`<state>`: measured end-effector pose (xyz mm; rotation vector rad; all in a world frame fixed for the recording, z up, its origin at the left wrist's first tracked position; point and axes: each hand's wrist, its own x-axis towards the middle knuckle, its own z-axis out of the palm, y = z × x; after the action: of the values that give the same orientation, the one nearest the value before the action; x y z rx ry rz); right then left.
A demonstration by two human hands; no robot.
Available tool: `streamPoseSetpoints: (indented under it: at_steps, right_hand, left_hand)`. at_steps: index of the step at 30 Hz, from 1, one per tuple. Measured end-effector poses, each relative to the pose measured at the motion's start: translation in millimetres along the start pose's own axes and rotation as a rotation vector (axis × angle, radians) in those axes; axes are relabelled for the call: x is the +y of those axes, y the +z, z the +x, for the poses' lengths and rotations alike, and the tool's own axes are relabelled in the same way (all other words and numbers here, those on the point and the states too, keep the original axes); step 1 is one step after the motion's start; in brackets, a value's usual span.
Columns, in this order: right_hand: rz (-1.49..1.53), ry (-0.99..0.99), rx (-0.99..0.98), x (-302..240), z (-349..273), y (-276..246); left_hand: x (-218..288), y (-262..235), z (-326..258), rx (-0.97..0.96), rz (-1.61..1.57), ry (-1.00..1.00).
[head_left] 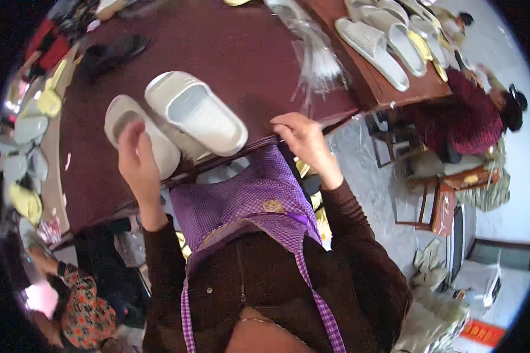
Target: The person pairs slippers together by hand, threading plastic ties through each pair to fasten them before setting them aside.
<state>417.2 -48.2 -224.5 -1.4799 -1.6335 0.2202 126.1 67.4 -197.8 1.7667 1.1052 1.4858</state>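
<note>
Two white slide slippers lie side by side near the table's front edge. Over the left slipper (pixel 165 152) is my left hand (pixel 138 170), slightly blurred, with its fingers apart and partly bent. Whether it touches the slipper I cannot tell. The right slipper (pixel 215 122) lies beside it, untouched, its pale footbed facing up. At the edge of the table, right of the slippers, my right hand (pixel 306 144) has its thumb and fingertips pressed together. Anything between those fingertips is too small to make out.
The dark red table (pixel 235 47) bears a bundle of clear plastic strips (pixel 321 65) and a dark shoe-like item (pixel 112 56). More white slippers (pixel 371 50) stand at the far right. Pale and yellow slippers (pixel 29 165) line the left. Other people (pixel 471 115) sit nearby.
</note>
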Motion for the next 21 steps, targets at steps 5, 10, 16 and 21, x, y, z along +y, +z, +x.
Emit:
streamPoseSetpoints:
  at_steps: [5,10,16,21]
  right_hand:
    - [-0.524,-0.062,0.175,33.0,-27.3,-40.7]
    - [-0.573,0.005,0.195,43.5,-46.4,-20.0]
    - [-0.527,-0.019,0.22,49.7,-54.5,-22.4]
    - [-0.522,-0.08,0.188,56.5,-55.2,-26.0]
  left_hand:
    - [19.1,52.8,-45.7,-0.217,0.108,0.252]
    - [6.9,80.1,-80.1,-0.373,0.076,0.273]
    - [8.5,88.5,-84.7,-0.466,-0.057,0.351]
    - [8.9,85.9,-83.4,-0.463,-0.089,0.29]
